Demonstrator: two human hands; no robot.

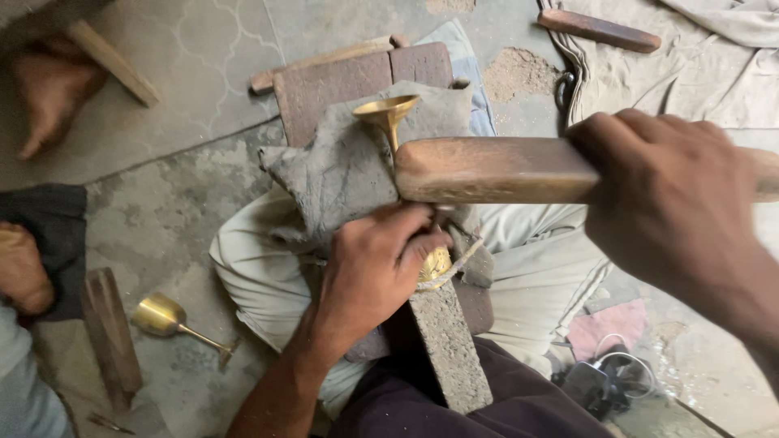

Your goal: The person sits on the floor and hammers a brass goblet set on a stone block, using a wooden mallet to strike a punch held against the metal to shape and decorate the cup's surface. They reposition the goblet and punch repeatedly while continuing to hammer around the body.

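Gripping the long brown wooden mallet (495, 170) tight, the right hand (673, 203) holds its far end; it looks heavy and stiff. The left hand (377, 264) pins the small shiny brass goblet (393, 122), hard but slippery, on the grey cloth (341, 174).

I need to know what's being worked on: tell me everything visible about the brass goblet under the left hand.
The brass goblet looks like shiny golden metal. It lies on its side on grey cloth over the lap, flared foot pointing away, thin stem running back toward the person. Its cup end, patterned where it shows, is mostly hidden under the left hand, which presses it down. The wooden block in the right hand crosses over the stem; contact cannot be told.
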